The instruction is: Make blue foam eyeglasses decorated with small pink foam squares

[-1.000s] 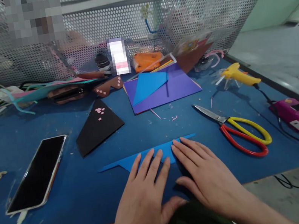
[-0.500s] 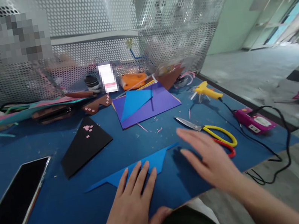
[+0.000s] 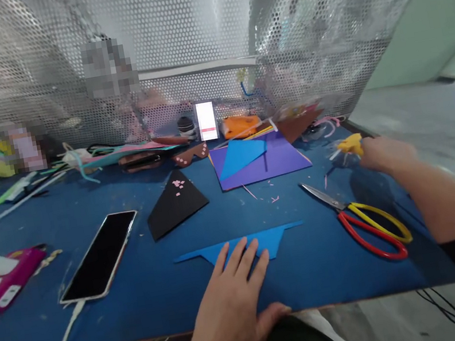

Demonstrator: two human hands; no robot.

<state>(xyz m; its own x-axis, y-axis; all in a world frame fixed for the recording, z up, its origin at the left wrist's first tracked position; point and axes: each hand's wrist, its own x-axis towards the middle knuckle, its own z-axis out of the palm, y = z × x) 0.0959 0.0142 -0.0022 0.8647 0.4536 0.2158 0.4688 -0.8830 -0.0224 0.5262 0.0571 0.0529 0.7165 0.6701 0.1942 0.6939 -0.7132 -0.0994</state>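
My left hand [image 3: 233, 292] lies flat with its fingers spread, pressing on a blue cut-out sheet [image 3: 275, 241] that has a thin strip running out at each end. Off to the right, my right hand [image 3: 382, 155] is closed round the handle of a yellow glue gun [image 3: 349, 145], whose nozzle points left. Its fingers are partly hidden from view. Between the hands lie open-bladed scissors [image 3: 376, 227] with one red and one yellow handle. Beyond the left hand is a black cut piece [image 3: 175, 211] carrying small pink squares [image 3: 178, 184].
Purple sheets [image 3: 286, 157] with a blue piece [image 3: 242, 153] on top lie at the back. A phone [image 3: 100, 256] on a white cable and a magenta power strip [image 3: 13, 282] are at left. Brown mask-shaped cut-out [image 3: 190, 154] and orange item [image 3: 241, 126] sit near the mesh wall [image 3: 192, 37].
My right hand has moved from beside the scissors up and right to the glue gun and closed on it. My left hand stays on the blue sheet. The view has swung left.
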